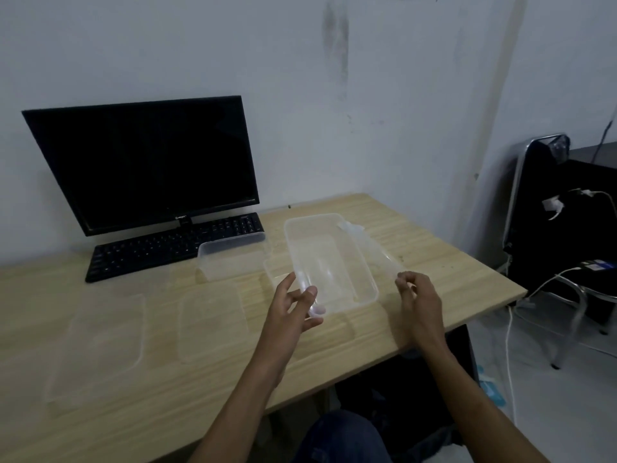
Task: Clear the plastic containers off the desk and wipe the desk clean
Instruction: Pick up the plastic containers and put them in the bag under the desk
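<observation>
A clear rectangular plastic container (330,262) is tilted just above the wooden desk (450,262). My left hand (293,305) grips its near left corner, thumb on the rim. A second clear plastic piece (375,250), lid or tray I cannot tell, juts out from under the container's right side. My right hand (417,295) pinches that piece's near edge. Another clear container (233,259) stands in front of the keyboard. Two flat clear lids (210,322) (100,345) lie on the desk's near left part.
A black monitor (147,162) and black keyboard (173,245) stand at the back left against the wall. Right of the desk are a black chair with a metal frame (547,208) and white cables (509,329) on the floor. My knee (340,436) is under the desk edge.
</observation>
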Action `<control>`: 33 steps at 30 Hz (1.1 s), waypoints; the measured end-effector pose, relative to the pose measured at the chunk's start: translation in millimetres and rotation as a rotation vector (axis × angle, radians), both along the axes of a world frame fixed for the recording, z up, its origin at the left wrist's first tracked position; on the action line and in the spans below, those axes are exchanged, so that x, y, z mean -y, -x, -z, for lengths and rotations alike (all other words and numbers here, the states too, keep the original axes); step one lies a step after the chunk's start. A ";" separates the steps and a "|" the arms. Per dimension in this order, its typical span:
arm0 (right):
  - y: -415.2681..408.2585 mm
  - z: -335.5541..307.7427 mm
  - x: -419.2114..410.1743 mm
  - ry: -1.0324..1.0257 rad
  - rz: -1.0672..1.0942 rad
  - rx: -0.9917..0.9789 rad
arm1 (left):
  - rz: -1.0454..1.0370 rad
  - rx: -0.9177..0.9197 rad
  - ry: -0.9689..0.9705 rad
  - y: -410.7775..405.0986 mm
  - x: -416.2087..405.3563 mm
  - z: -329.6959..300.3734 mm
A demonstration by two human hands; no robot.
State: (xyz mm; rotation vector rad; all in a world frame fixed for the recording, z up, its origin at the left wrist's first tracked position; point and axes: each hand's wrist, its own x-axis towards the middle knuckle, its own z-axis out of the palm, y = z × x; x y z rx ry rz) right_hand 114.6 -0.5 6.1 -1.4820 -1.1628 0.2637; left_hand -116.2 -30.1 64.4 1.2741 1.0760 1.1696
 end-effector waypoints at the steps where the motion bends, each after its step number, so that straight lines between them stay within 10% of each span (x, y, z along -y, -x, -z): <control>1: -2.1 -5.6 3.3 -0.025 0.012 -0.097 | 0.003 0.004 -0.001 -0.6 0.5 0.7; 7: -17.5 -36.7 34.2 -0.226 -0.056 -0.716 | 0.020 0.036 0.010 -8.9 7.2 5.5; 14: -26.2 -68.2 47.4 -0.328 -0.052 -1.000 | 0.048 0.044 0.025 -12.0 12.2 7.2; 33: 47.2 -59.1 56.7 -0.049 -0.091 -0.412 | 0.155 0.126 -0.004 -12.1 18.8 16.3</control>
